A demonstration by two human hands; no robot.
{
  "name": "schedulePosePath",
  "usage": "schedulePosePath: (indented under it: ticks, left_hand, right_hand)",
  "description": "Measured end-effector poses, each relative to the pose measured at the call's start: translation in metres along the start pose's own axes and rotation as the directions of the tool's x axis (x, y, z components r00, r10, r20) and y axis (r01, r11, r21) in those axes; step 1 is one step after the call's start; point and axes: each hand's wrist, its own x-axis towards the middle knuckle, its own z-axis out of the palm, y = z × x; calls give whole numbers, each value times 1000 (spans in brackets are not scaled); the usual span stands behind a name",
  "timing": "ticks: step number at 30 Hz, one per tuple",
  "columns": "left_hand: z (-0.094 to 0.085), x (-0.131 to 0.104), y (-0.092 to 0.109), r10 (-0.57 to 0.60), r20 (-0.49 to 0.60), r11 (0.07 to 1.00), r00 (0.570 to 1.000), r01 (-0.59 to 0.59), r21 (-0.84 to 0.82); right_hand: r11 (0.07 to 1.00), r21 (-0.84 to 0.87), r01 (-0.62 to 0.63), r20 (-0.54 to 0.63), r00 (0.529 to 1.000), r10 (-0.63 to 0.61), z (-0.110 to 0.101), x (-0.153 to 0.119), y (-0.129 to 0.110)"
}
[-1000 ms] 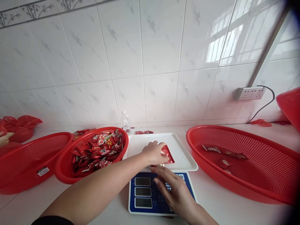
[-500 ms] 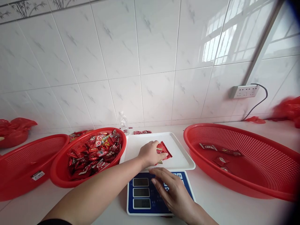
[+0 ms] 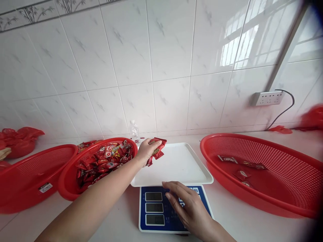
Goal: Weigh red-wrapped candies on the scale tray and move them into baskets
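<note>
My left hand (image 3: 145, 151) is closed around a few red snack packets (image 3: 159, 148), raised over the left side of the white tray (image 3: 184, 164). The tray tops a blue and white digital scale (image 3: 168, 223), whose three small displays face me. Over the scale's keypad hovers my right hand (image 3: 188, 206), holding nothing, its fingers loosely curved and the thumb apart; whether it touches the keys I cannot tell. Left of the tray, a red basket (image 3: 62, 186) holds a heap of similar red packets (image 3: 101, 163), partly hidden by my left forearm.
At the right, a large red basket (image 3: 227, 188) contains several packets. Another red basket (image 3: 15, 201) stands at far left, near red plastic bags (image 3: 24, 143). A clear bottle (image 3: 134, 131) is by the tiled wall, with a power socket (image 3: 268, 98) and black cable to its right.
My left hand has lifted the packets off the tray's middle and moved left and back with them. My right hand has stayed over the scale. The view has shifted slightly.
</note>
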Motion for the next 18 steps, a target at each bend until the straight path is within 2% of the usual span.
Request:
schedulePosePath:
  ticks: [3,7,9,12,15,18]
  left_hand:
    - [-17,-3,8,-6,-49,999,999,4,-37]
    - [-46,-21,23,2,-90,999,996,-6,-47]
    - [-65,-32,31,13,-137,999,990,-19,-45]
    - [-105,-42,43,31,-226,999,974,-36,-18]
    - [-152,-47,53,103,-386,994,917,-80,76]
    - [-199,-53,61,204,-554,977,807,-128,173]
  right_hand:
    - [1000,-8,1,-9,1000,-2,1,-1,1]
    - [1000,-18,18,-15,1000,-18,2,-2,3]
    - [999,-25,20,-15,1000,-21,2,-2,5]
    - [999,-21,27,-7,1000,-28,2,-3,7]
    - [999,-25,35,-3,999,-35,3,-4,8]
    - [998,-42,36,-9,999,-37,4,-5,10]
